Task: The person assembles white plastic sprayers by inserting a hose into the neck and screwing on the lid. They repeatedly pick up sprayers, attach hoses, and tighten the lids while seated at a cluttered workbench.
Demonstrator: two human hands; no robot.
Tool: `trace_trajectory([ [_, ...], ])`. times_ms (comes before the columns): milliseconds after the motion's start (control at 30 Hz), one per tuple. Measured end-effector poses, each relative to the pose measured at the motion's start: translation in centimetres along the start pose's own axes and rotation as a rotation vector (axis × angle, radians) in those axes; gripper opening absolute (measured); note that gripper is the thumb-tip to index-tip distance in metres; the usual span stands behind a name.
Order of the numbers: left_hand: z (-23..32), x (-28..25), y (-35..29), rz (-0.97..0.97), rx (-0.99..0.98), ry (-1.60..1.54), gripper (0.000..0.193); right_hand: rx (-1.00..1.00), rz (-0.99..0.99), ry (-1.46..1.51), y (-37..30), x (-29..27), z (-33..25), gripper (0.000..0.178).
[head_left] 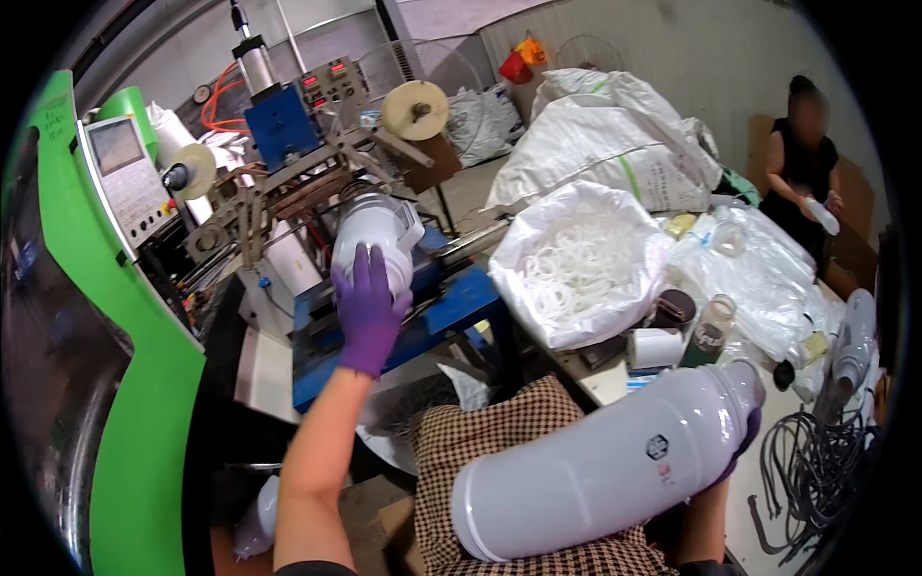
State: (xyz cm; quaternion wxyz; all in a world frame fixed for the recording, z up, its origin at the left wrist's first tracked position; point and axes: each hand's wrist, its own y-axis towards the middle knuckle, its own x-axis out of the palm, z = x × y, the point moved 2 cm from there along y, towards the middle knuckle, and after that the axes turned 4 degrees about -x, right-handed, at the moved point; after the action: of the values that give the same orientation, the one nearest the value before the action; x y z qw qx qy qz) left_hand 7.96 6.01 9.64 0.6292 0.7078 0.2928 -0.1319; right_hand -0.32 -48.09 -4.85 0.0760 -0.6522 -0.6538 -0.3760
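My left hand [371, 312], in a purple glove, is on the near end of a pale grey flask casing with a side handle [376, 230]. Its fingers lie over the casing and the thumb is at the right side. That casing sits in a blue-framed machine [447, 305]. Across my lap, on a brown checked cloth [509, 418], lies a second pale grey flask casing [595, 461] with a small dark printed mark. My right hand [747, 446], also purple-gloved, grips its neck end from the far right side; most of those fingers are hidden behind it.
A white sack of clear plastic rings [586, 269] stands right of the machine, with full white sacks [605, 144] behind. Black cords [816, 470] and a bottle [709, 331] lie on the right-hand table. A green machine [144, 432] stands left. Another person [805, 163] works far right.
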Motion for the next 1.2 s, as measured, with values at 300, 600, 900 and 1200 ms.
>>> trace_trajectory([
  [300, -2.6, 12.7, 11.4, -0.505, 0.233, 0.315, 0.058, -0.206, -0.097, -0.28, 0.9, 5.0, -0.5, 0.015],
  [600, 14.9, -5.3, 5.9, -0.801, 0.49, -1.24, 0.084, -0.229, -0.489, -0.414, 1.8, 8.2, -1.5, 0.026],
  [900, 19.9, -13.1, 0.2, -0.963, 0.392, -1.612, 0.037, -0.308, -0.305, -0.961, -3.1, 4.1, -3.3, 0.04],
  [1200, 7.9, -4.1, 2.3, -0.597, -0.118, -0.99, 0.027, 0.526, 0.348, -2.531, -8.4, -18.4, -8.8, 0.01],
])
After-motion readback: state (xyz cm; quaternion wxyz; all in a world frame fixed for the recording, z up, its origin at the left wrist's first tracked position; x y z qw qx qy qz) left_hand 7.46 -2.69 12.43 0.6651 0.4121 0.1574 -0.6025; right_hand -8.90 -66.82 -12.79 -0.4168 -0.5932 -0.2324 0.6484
